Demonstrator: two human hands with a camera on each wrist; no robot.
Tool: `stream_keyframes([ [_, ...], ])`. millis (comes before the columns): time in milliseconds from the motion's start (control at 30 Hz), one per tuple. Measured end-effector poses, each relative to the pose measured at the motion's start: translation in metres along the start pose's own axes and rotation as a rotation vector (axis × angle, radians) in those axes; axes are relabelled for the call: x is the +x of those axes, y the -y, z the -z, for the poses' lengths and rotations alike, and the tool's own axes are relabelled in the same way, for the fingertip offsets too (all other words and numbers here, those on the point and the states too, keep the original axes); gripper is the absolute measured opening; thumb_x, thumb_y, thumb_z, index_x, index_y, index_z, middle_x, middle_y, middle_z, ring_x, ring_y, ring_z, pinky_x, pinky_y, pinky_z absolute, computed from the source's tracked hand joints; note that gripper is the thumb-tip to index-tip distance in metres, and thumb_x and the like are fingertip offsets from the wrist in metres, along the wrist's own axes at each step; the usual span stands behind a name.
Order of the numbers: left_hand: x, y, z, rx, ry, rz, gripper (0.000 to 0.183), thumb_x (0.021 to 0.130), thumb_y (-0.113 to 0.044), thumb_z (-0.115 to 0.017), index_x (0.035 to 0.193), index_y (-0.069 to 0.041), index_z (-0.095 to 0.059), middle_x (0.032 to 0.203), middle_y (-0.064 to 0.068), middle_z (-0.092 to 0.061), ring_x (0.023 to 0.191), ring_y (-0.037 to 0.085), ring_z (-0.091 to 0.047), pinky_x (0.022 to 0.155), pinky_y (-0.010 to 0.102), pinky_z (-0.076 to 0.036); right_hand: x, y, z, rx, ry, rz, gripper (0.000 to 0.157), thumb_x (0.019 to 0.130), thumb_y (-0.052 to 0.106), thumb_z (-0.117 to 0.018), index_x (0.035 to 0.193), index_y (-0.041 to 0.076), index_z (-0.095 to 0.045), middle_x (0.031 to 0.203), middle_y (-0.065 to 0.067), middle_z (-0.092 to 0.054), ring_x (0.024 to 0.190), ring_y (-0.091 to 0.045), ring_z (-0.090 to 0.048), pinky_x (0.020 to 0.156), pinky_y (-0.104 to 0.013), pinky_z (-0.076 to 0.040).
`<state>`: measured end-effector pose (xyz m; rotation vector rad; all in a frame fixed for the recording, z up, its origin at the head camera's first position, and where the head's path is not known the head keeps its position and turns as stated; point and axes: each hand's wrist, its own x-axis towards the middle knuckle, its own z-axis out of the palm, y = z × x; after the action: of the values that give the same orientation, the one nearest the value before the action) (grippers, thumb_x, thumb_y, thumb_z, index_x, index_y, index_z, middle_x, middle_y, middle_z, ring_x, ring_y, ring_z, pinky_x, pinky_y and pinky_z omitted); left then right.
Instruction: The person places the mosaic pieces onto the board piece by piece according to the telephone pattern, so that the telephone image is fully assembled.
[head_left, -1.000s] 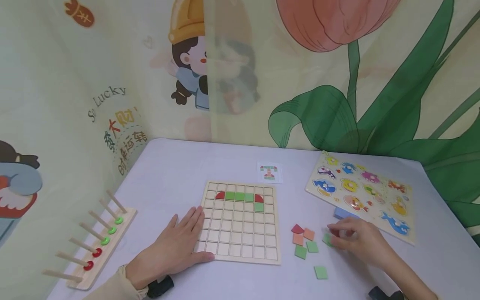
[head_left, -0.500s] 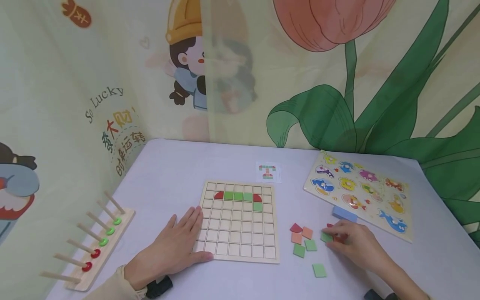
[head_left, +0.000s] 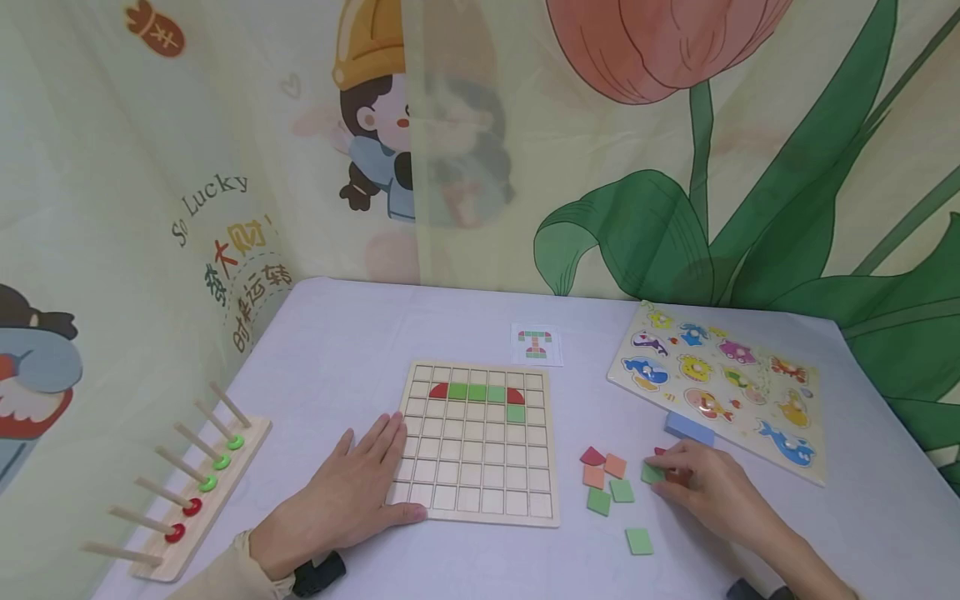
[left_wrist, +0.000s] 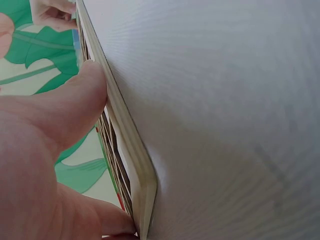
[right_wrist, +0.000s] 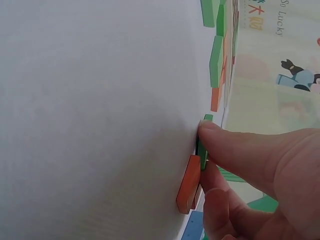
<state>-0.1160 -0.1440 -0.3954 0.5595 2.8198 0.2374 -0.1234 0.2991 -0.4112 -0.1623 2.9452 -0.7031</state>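
My left hand (head_left: 348,487) lies with straight fingers on the left edge of a wooden grid board (head_left: 480,525); its thumb rests at the near left corner. A row on the board holds green squares (head_left: 476,392) between two red rounded corner pieces (head_left: 438,391), with another green square (head_left: 515,413) below the right end. To the right, my right hand (head_left: 708,483) pinches a green square tile (right_wrist: 203,150) between thumb and finger, low at the tabletop. An orange tile (right_wrist: 188,185) sits against that tile, beside the fingers. A red piece (head_left: 660,451) is partly hidden behind the hand.
Loose green (head_left: 621,490), orange (head_left: 593,476) and red (head_left: 592,456) pieces lie right of the board. A pattern card (head_left: 536,345) is behind it. A sea-animal puzzle board (head_left: 720,392) leans over a blue block (head_left: 688,428). A peg rack (head_left: 202,500) stands left.
My right fingers have shifted slightly and closed onto the green tile, bringing the red piece behind them into sight. The left hand has stayed in place on the board.
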Motion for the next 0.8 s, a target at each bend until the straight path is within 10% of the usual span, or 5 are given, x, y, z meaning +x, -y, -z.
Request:
stream_keyframes([
  [800, -0.001, 0.0, 0.0, -0.009, 0.01, 0.012, 0.108, 0.09, -0.071, -0.061, 0.159, 0.005, -0.026, 0.171, 0.021, -0.019, 0.16, 0.038, -0.018, 0.121, 0.069, -0.022, 0.04, 0.065, 0.01, 0.069, 0.007, 0.212, 0.033, 0.088, 0.017, -0.081, 0.121, 0.015, -0.078, 0.106, 0.003, -0.071, 0.094, -0.016, -0.058, 0.066, -0.019, -0.051],
])
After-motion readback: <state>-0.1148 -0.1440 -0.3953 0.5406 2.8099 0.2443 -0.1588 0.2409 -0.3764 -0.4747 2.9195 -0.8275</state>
